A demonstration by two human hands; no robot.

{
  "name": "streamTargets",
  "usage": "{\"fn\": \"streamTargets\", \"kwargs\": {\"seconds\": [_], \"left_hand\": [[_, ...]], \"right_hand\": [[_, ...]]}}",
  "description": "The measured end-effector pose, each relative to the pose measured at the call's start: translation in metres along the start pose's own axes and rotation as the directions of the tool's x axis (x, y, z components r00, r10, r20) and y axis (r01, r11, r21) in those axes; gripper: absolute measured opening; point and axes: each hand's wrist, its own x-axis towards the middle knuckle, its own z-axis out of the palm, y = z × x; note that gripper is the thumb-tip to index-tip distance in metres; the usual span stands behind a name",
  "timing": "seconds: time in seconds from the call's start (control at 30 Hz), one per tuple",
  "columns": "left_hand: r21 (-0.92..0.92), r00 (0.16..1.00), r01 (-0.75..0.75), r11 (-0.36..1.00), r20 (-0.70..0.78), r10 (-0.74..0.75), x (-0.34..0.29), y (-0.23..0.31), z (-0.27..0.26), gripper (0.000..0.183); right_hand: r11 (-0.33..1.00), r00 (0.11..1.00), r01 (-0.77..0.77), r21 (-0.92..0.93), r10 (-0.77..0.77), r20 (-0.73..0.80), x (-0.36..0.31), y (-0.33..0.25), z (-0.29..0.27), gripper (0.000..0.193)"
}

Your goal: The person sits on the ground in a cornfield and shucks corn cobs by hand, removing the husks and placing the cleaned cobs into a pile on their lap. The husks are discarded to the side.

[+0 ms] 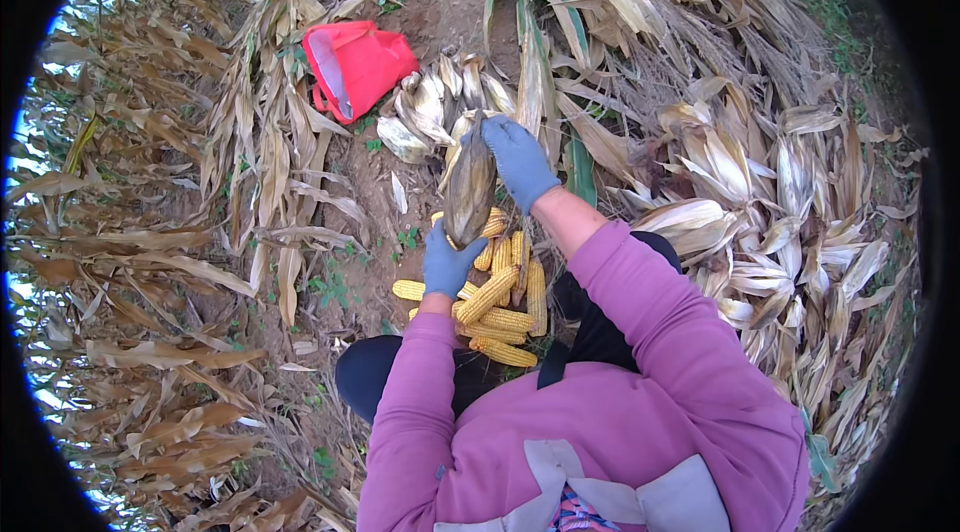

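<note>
Between my gloved hands is an ear of corn in a dark, greyish-brown husk (pixel 470 187), tilted with its tip up. My left hand (pixel 446 262), in a blue-grey glove, closes round its lower end. The fingers of my right hand (pixel 521 160), gloved alike, are closed on the husk near its upper end; the fingertips are partly hidden. Below the held ear, bare yellow corn cobs (pixel 495 302) lie heaped on the soil in front of my body. Just beyond my hands sits a small pile of pale unhusked ears (pixel 430 104).
A red bag (pixel 358 67) lies on its side at the far left of the pile. To my right spreads a large heap of stripped husks (pixel 760 202). Dry corn stalks and leaves (pixel 130 262) cover the left, and more cut stalks (pixel 670 12) lie at the far right.
</note>
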Motion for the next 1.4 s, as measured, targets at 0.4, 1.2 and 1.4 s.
{"fn": "streamTargets", "kwargs": {"seconds": [0.4, 1.2, 1.4], "left_hand": [[-0.355, 0.943, -0.329, 0.875, -0.176, 0.283, 0.035, 0.071, -0.091, 0.028], [-0.006, 0.89, -0.421, 0.907, -0.198, 0.411, 0.042, 0.065, -0.094, 0.011], [-0.275, 0.933, -0.219, 0.936, -0.34, 0.118, 0.053, 0.057, -0.087, 0.015]], "right_hand": [[0.721, 0.847, 0.53, -0.447, -0.425, 0.318, -0.037, -0.027, 0.035, 0.017], [0.617, 0.801, 0.592, -0.518, -0.382, 0.461, -0.034, -0.029, 0.037, 0.017], [0.594, 0.78, 0.623, -0.509, -0.426, 0.458, -0.041, -0.039, 0.047, 0.017]]}}
